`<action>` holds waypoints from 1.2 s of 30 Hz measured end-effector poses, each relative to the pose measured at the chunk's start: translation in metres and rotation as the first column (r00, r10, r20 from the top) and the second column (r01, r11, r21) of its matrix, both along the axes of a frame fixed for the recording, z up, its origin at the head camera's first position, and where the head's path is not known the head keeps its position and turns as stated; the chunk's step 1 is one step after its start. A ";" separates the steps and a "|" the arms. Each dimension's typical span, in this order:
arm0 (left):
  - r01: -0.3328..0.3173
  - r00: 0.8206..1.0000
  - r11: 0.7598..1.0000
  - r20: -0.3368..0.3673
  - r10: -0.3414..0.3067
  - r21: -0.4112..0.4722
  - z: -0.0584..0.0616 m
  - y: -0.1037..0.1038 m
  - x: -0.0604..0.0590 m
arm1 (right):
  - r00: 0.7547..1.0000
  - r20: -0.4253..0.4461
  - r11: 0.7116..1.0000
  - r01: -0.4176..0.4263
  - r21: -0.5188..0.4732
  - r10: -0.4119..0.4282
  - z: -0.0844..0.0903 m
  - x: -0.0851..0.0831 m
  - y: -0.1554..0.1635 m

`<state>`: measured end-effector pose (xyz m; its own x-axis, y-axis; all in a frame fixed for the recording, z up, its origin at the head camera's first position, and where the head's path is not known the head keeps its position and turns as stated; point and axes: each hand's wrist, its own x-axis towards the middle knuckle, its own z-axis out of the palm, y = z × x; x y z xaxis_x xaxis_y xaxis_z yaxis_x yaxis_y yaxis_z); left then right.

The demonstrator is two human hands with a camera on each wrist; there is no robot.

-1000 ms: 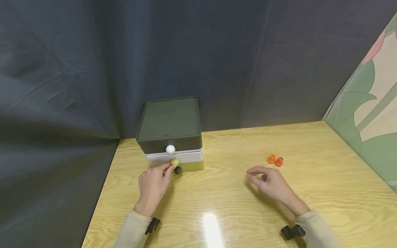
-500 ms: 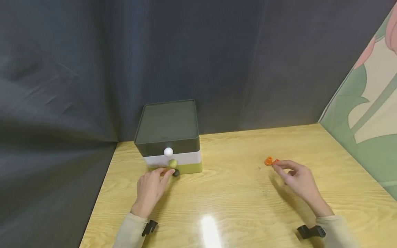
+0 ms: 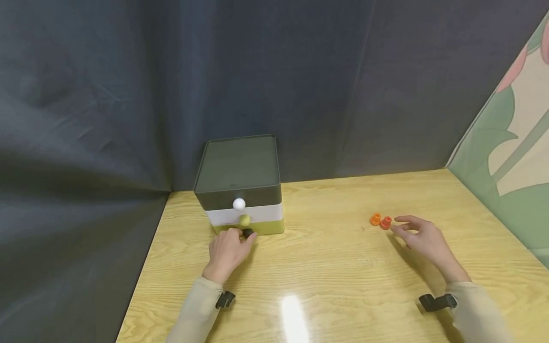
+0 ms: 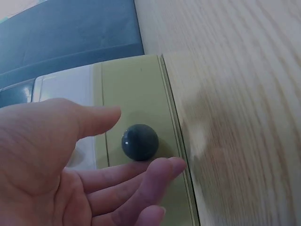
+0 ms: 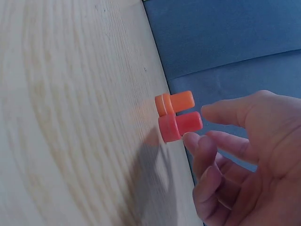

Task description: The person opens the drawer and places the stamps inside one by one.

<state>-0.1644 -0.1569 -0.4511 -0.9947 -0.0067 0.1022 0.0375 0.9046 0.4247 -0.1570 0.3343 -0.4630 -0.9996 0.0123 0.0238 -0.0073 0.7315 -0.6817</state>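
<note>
A: Left hand, lower centre-left of the head view?

B: At the front of the small drawer box standing on the desk. In the left wrist view thumb and fingers are spread either side of the dark knob on the bottom, olive drawer. Loosely extended, nothing gripped; whether a fingertip touches the knob cannot be told.

A: Other drawers?

B: White middle drawer with a yellowish knob, dark top drawer with a white knob. All three fronts sit flush.

A: Right hand?

B: Right of centre in the head view, palm low over the desk, fingers relaxed and reaching toward two small pegs. The red peg lies just beside the fingertips; contact is not clear in the right wrist view. The orange peg sits touching it, on the far side. The hand holds nothing.

A: Spacing?

B: Pegs well apart from the drawer box, toward the right of the frame.
</note>
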 end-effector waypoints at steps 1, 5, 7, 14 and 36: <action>-0.009 1.000 1.000 -0.016 0.009 -0.008 -0.001 0.001 -0.002 | 1.000 0.002 1.000 0.000 0.000 0.000 0.000 -0.002 0.000; -0.035 0.998 0.999 -0.057 0.033 -0.036 -0.006 0.001 -0.005 | 1.000 0.001 1.000 0.007 0.023 -0.007 -0.002 -0.009 0.000; -0.039 0.998 0.998 -0.056 0.036 -0.052 -0.008 0.002 -0.005 | 1.000 -0.008 0.999 0.010 0.033 -0.010 -0.004 -0.011 0.001; -0.010 0.997 0.997 -0.071 0.004 -0.079 -0.012 0.001 -0.003 | 0.999 -0.042 0.999 0.025 0.044 -0.023 -0.009 -0.012 0.004; 0.199 0.961 0.980 0.196 -0.197 0.006 0.038 -0.028 0.054 | 1.000 -0.008 1.000 0.008 -0.003 -0.008 -0.010 0.014 0.009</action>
